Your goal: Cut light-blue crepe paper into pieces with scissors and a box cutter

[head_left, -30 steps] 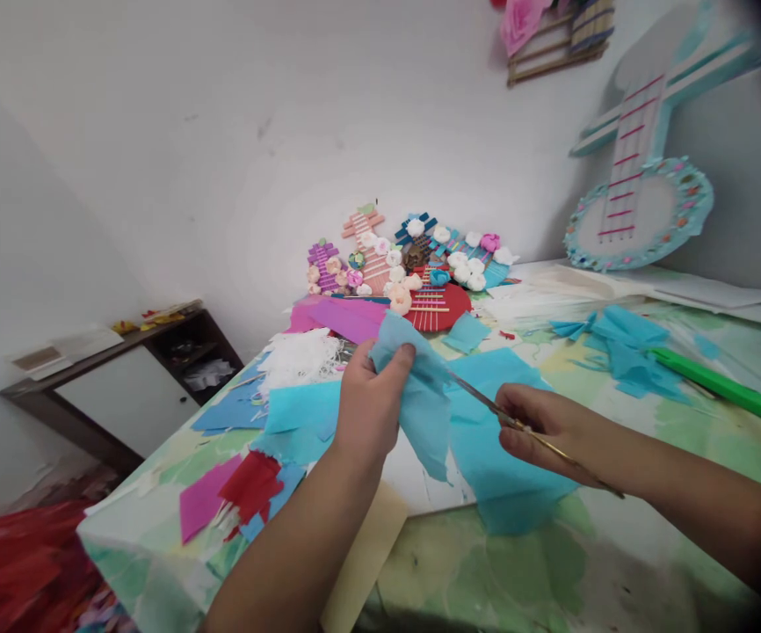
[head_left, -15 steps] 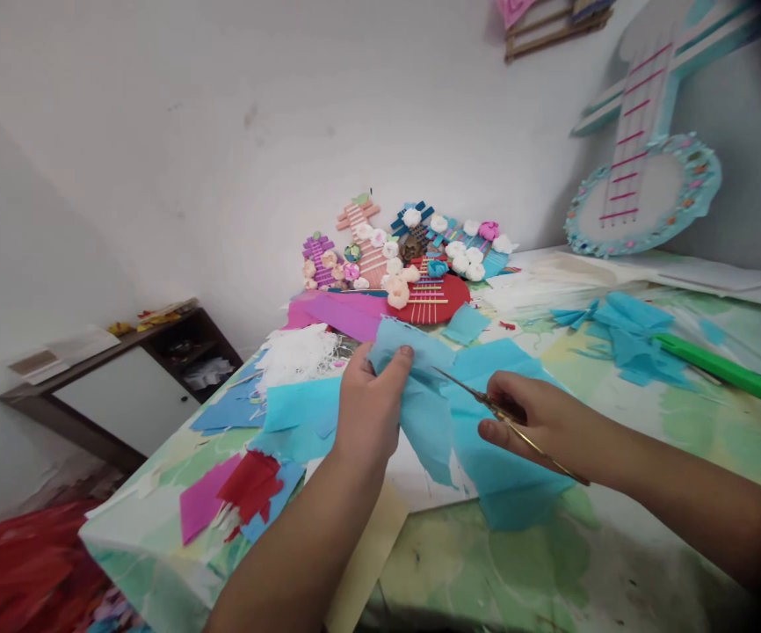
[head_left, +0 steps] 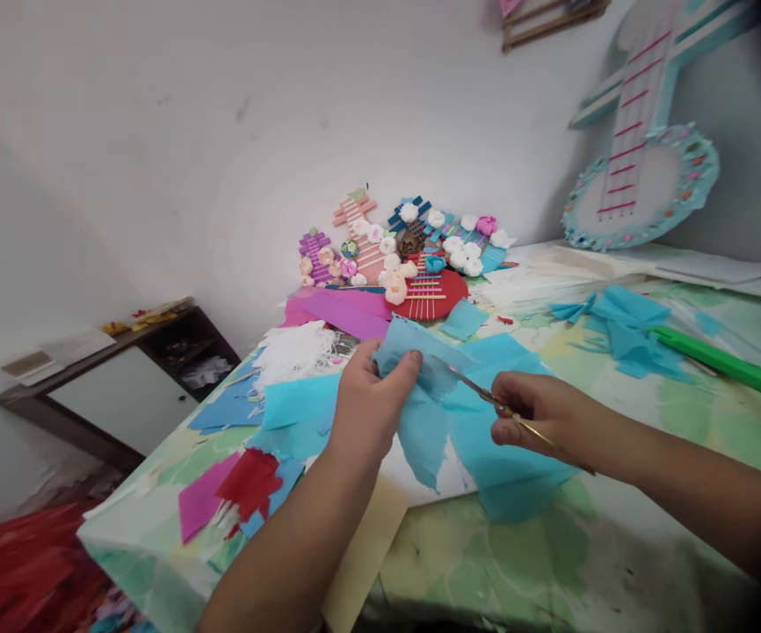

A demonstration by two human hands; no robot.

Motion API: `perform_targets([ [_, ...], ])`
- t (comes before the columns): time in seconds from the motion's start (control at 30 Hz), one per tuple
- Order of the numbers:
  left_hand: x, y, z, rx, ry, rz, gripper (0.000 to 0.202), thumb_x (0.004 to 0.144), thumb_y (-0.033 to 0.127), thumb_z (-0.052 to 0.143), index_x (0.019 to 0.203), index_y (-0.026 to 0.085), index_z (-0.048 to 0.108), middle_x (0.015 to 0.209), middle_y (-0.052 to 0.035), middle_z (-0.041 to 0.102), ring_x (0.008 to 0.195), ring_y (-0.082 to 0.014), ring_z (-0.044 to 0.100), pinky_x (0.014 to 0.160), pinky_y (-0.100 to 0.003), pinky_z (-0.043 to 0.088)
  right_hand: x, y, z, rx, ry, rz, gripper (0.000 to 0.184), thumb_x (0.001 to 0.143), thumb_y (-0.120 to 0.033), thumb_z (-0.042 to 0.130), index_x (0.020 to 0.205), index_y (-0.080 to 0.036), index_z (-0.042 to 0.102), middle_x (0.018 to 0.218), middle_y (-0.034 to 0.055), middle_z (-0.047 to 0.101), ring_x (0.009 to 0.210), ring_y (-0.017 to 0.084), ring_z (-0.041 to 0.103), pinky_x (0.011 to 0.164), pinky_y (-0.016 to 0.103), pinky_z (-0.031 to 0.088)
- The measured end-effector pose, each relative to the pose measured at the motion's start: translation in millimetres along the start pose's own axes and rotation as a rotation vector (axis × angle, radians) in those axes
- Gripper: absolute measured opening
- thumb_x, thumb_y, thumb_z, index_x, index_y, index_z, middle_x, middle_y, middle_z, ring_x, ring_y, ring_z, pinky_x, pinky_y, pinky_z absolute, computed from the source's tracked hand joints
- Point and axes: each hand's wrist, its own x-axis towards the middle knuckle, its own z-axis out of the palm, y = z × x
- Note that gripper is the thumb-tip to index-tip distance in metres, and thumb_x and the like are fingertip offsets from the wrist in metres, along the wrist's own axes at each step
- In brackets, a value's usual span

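Note:
My left hand (head_left: 371, 400) pinches the top edge of a light blue crepe paper piece (head_left: 420, 413), thumb over its front, and holds it up above the table (head_left: 552, 554). The paper hangs down in strips below my fingers. My right hand (head_left: 545, 413) is closed round a pair of thin gold scissors (head_left: 479, 391), whose blades point left into the paper just right of my left thumb. A larger blue sheet (head_left: 505, 448) lies flat underneath.
Paper scraps in blue, red and magenta (head_left: 249, 479) lie at the near left corner. Finished flower-decorated crafts (head_left: 407, 255) stand at the back wall. More blue scraps (head_left: 624, 330) and a green stick (head_left: 729, 374) lie right. A large guitar-shaped craft (head_left: 644, 176) leans on the wall. A low side table (head_left: 104, 369) stands left.
The scissors have shifted left and closer to my left thumb, with the blades further into the blue paper. My left hand has kept its pinch and the view has tilted slightly.

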Motion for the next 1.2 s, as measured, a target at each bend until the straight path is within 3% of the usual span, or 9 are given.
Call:
perform_targets([
  [0.17, 0, 2, 3.2, -0.003, 0.001, -0.007, 0.020, 0.063, 0.028, 0.067, 0.072, 0.017, 0.052, 0.054, 0.0060, 0.052, 0.047, -0.0082, 0.048, 0.044, -0.018, 0.042, -5, -3, 1, 0.154, -0.050, 0.150, 0.039, 0.061, -0.052, 0.057, 0.063, -0.020, 0.036, 0.053, -0.0047, 0.041, 0.043, 0.007, 0.035, 0.040, 0.021, 0.025],
  [0.33, 0, 6, 5.3, -0.009, -0.057, -0.032, 0.020, 0.062, 0.028, 0.068, 0.075, 0.016, 0.056, 0.061, 0.0033, 0.058, 0.052, -0.0104, 0.053, 0.050, -0.021, 0.046, -6, 6, 0, 0.007, 0.063, -0.012, 0.046, 0.062, -0.064, 0.050, 0.061, -0.020, 0.035, 0.053, -0.0046, 0.033, 0.048, 0.008, 0.028, 0.044, 0.023, 0.022],
  [0.47, -1, 7, 6.1, 0.023, -0.094, -0.055, 0.018, 0.063, 0.030, 0.068, 0.068, 0.015, 0.058, 0.058, 0.0027, 0.057, 0.051, -0.0099, 0.052, 0.048, -0.020, 0.043, -9, 12, -1, -0.041, 0.049, -0.066, 0.047, 0.067, -0.067, 0.041, 0.067, -0.019, 0.037, 0.058, -0.0034, 0.035, 0.051, 0.009, 0.030, 0.046, 0.024, 0.024],
  [0.9, -6, 5, 10.2, 0.305, -0.173, -0.074, 0.022, 0.067, 0.036, 0.062, 0.069, 0.015, 0.058, 0.062, 0.0005, 0.057, 0.056, -0.0120, 0.051, 0.050, -0.022, 0.041, -6, 19, 9, 0.010, 0.036, -0.099, 0.045, 0.072, -0.064, 0.040, 0.071, -0.020, 0.035, 0.061, -0.0030, 0.036, 0.053, 0.009, 0.032, 0.045, 0.023, 0.024],
  [1.2, -8, 0, 14.7, 0.332, -0.177, -0.128, 0.023, 0.066, 0.037, 0.062, 0.064, 0.015, 0.056, 0.059, 0.0017, 0.054, 0.054, -0.0105, 0.048, 0.047, -0.020, 0.038, -2, 8, 13, 0.010, 0.086, 0.022, 0.043, 0.066, -0.058, 0.050, 0.063, -0.020, 0.031, 0.055, -0.0054, 0.032, 0.050, 0.008, 0.028, 0.044, 0.022, 0.024],
])
